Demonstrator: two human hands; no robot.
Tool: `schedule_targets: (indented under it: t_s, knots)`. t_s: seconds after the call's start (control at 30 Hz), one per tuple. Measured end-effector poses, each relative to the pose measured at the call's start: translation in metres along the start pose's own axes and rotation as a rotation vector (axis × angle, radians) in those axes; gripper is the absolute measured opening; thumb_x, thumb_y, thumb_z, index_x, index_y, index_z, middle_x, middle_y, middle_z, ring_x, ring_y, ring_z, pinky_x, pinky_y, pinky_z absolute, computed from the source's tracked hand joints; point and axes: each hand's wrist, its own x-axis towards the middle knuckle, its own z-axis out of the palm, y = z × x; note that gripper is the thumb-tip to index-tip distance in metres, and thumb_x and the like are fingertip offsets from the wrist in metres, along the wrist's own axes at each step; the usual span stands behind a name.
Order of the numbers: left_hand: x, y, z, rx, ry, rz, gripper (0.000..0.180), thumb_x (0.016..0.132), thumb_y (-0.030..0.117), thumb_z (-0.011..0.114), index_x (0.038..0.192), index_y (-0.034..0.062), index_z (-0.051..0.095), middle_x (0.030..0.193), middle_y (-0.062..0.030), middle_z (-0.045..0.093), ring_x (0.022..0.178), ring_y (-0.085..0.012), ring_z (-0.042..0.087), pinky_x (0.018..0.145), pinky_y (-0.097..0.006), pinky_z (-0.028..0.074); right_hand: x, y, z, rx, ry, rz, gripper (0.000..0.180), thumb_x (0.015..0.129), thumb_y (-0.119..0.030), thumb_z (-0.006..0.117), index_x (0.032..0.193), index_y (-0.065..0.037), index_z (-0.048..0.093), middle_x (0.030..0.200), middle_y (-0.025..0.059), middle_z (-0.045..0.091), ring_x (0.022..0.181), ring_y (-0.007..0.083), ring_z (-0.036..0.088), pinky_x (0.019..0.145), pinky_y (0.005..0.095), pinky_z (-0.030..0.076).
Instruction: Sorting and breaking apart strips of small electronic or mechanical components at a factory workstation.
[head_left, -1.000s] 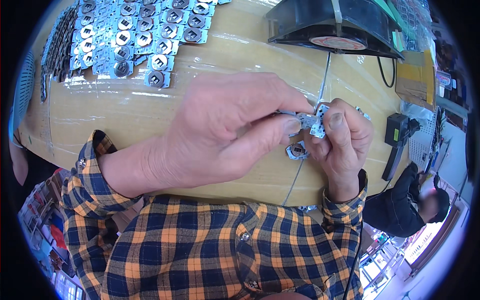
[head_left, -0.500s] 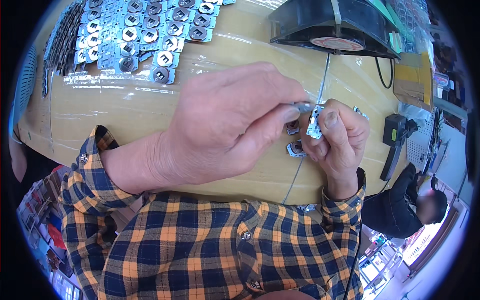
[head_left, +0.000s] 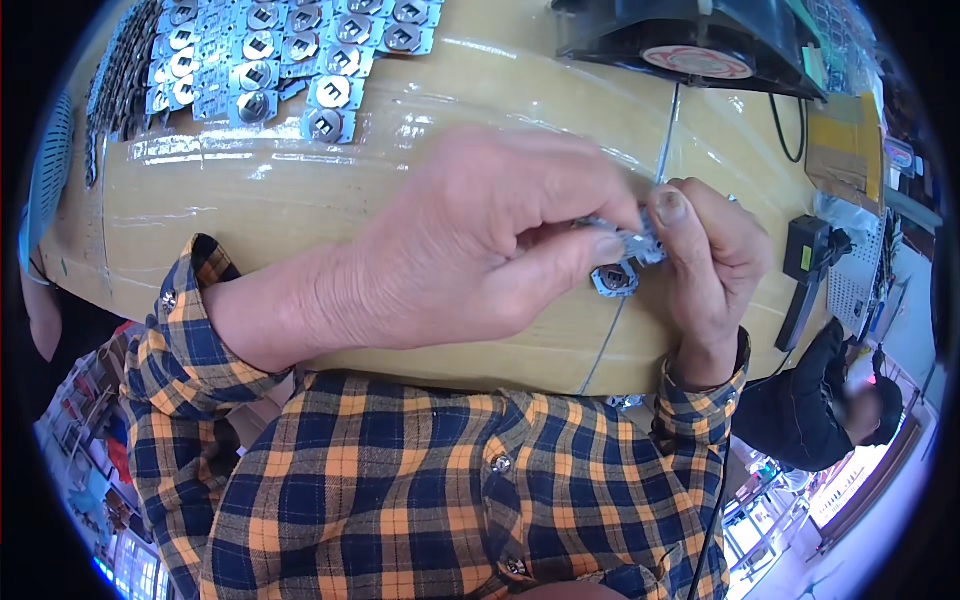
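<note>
**Small metal part pinched between both hands over the wooden table**

Small metal part, silvery and flat, sits between the fingertips of both hands just above the glossy yellow wooden table. The left hand reaches across from the left, its thumb and forefinger closed on the part's near edge. The right hand meets it from the right, thumb pressed on top of the same piece, the other fingers curled under. Both hands grasp the part; neither is free.

Just below the fingers a second metal piece, with a round dark centre, lies on the table or hangs from the held one; which, I cannot tell. A thin wire runs across the table from the black fan at the far edge, passing under the hands. Rows of similar metal plates lie at the far left of the table, well apart from the hands. A black handheld tool rests to the right.
</note>
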Motion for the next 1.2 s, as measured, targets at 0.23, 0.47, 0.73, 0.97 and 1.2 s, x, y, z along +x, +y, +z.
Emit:
schedule_targets:
  t_s: [0.23,0.47,0.73,0.97,1.2]
  knots:
    - [-0.002,-0.005,0.0,0.007,0.11,-0.04,0.015,0.083,-0.004,0.066,0.098,-0.0028,0.069,0.085,-0.0072,0.067,0.072,-0.0113,0.061,0.061,-0.023,0.046,-0.005,0.0,-0.001,0.078,0.048,0.132,0.035,0.1,-0.024,0.052,0.074,0.0,0.056,0.062,0.0004,0.051,0.052,0.0043,0.04,0.047,0.0213,0.028]
    - [-0.003,0.007,-0.002,-0.313,0.103,-0.258,0.013,0.087,-0.001,0.066,0.1,-0.0023,0.069,0.087,-0.004,0.066,0.069,-0.0037,0.056,0.058,-0.018,0.044,-0.001,-0.004,-0.001,0.171,-0.16,0.038,0.03,0.101,-0.02,0.051,0.08,0.001,0.059,0.062,0.0025,0.055,0.052,0.0078,0.05,0.049,0.0229,0.038]
    - [-0.005,0.001,-0.004,-0.183,0.103,-0.22,0.011,0.088,-0.002,0.065,0.098,-0.0023,0.069,0.086,-0.0043,0.066,0.071,-0.0047,0.058,0.06,-0.018,0.046,-0.001,-0.008,-0.001,0.066,-0.121,-0.023,0.026,0.098,-0.014,0.053,0.078,0.001,0.061,0.064,0.0044,0.058,0.053,0.0109,0.054,0.05,0.0249,0.041]
    - [0.0,0.001,-0.013,0.13,-0.005,0.037,0.011,0.086,-0.003,0.066,0.096,-0.0018,0.069,0.079,-0.0034,0.066,0.069,-0.0062,0.059,0.059,-0.019,0.046,0.001,0.0,-0.004,0.024,-0.231,-0.118,0.017,0.091,-0.011,0.063,0.081,0.002,0.063,0.065,0.0087,0.057,0.054,0.0201,0.057,0.051,0.0297,0.042]
    - [-0.001,0.009,-0.007,-0.332,0.038,-0.31,0.01,0.087,-0.003,0.065,0.098,-0.0044,0.066,0.081,-0.0069,0.068,0.062,-0.0073,0.064,0.052,-0.016,0.05,0.002,-0.001,0.001,-0.036,-0.168,-0.263,0.017,0.089,-0.012,0.066,0.083,0.004,0.064,0.062,0.0076,0.057,0.051,0.0173,0.055,0.048,0.029,0.04]
